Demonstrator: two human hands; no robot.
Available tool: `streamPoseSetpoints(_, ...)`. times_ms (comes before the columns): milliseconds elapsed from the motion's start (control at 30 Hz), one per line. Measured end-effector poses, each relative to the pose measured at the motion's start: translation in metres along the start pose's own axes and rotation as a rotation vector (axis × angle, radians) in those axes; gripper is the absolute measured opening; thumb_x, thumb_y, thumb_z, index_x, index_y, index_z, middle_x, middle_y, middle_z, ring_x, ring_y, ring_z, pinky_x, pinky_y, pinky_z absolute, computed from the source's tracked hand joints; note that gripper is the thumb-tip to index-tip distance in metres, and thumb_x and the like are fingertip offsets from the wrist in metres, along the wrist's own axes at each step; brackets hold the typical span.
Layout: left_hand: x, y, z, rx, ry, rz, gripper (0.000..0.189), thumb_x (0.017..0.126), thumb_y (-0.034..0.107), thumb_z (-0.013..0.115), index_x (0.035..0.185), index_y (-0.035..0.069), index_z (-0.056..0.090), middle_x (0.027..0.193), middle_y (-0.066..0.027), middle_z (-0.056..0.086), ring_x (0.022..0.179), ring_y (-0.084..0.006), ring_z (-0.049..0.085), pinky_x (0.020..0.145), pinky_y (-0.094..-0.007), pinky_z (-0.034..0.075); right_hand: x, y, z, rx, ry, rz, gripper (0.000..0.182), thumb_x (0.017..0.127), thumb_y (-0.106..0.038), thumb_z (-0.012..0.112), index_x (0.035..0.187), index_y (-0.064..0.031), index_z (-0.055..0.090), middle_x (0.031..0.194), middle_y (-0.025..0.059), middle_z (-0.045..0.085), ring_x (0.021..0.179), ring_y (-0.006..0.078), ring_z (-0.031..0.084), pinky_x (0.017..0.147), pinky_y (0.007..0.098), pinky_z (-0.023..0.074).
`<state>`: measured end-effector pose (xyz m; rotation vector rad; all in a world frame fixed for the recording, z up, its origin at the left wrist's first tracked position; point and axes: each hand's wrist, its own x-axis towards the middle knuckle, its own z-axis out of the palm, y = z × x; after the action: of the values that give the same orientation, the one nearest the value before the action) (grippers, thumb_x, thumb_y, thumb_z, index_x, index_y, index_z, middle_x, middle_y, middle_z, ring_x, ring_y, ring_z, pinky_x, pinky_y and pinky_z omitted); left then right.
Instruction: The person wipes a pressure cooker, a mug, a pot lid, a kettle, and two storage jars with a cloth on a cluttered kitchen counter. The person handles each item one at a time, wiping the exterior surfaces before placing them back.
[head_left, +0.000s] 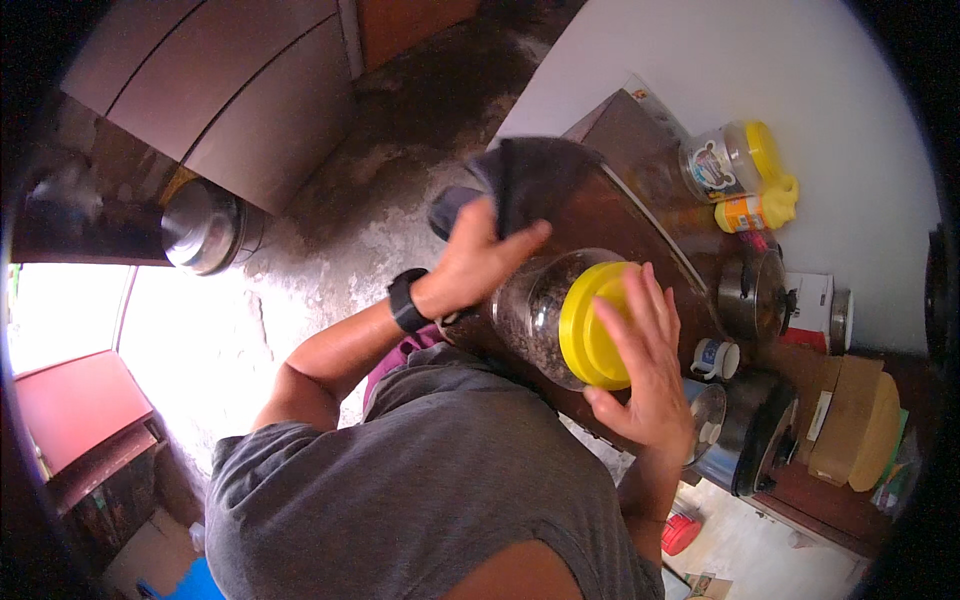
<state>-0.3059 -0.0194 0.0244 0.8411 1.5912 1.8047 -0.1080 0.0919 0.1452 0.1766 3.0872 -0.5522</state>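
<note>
A large clear plastic jar (534, 304) with a yellow screw lid (592, 322) stands on the dark brown tabletop, close against my front. Dark, crumbly-looking contents show through its wall. My right hand (645, 367) spans the lid, with fingers at its far edge and the thumb at the near edge. Left of the jar, my left hand (472, 262), blurred and wearing a black wristband (408, 300), has a dark grey cloth (540, 176) between thumb and fingers. The cloth hangs over the table's far left corner.
Another yellow-lidded jar (720, 161) and a yellow bottle (757, 206) are by the wall. Along the right are a metal pot (750, 296), a white mug (715, 358), a large dark-lidded pot (750, 431) and cardboard (840, 420). A steel pot (202, 225) is at left.
</note>
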Motion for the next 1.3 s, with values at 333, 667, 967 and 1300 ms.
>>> streamPoseSetpoints(333,0.026,-0.022,0.043,0.033,-0.426,0.009,0.058,0.093,0.050,0.048,0.086,-0.006,0.058,0.075,-0.0219,0.061,0.067,-0.0345,0.062,0.063,-0.0391,0.049,-0.011,0.015,0.045,-0.107,0.437,0.194,0.066,0.084,-0.044,0.054,0.134,-0.0001,0.047,0.142,0.0251,0.038,0.126,0.0448,0.040,0.104,0.0535,0.0309)
streamPoseSetpoints(667,-0.006,-0.053,0.068,-0.095,-0.111,-0.138,0.058,0.091,0.049,0.053,0.084,-0.008,0.061,0.078,-0.0250,0.062,0.076,-0.0370,0.064,0.070,-0.0425,0.048,-0.016,0.023,0.038,-0.015,0.457,0.140,0.062,0.083,-0.039,0.056,0.130,0.0008,0.050,0.137,0.0245,0.043,0.125,0.0442,0.042,0.102,0.0530,0.0320)
streamPoseSetpoints(967,-0.001,0.011,0.064,-0.001,-0.289,0.308,0.040,0.090,0.037,0.056,0.092,-0.003,0.058,0.084,-0.0218,0.058,0.082,-0.0363,0.058,0.075,-0.0423,0.045,-0.022,0.020,0.048,0.026,0.532,0.190,0.059,0.083,-0.031,0.060,0.130,0.0031,0.047,0.135,0.0267,0.044,0.126,0.0448,0.041,0.106,0.0536,0.0287)
streamPoseSetpoints(1300,0.029,0.042,0.038,-0.566,0.088,-0.244,0.057,0.096,0.046,0.048,0.130,0.000,0.050,0.129,-0.0143,0.055,0.114,-0.0252,0.056,0.101,-0.0347,0.042,-0.019,0.033,0.032,0.580,0.685,0.147,0.060,0.082,-0.011,0.058,0.138,0.0006,0.041,0.144,0.0201,0.039,0.134,0.0335,0.037,0.110,0.0434,0.0285)
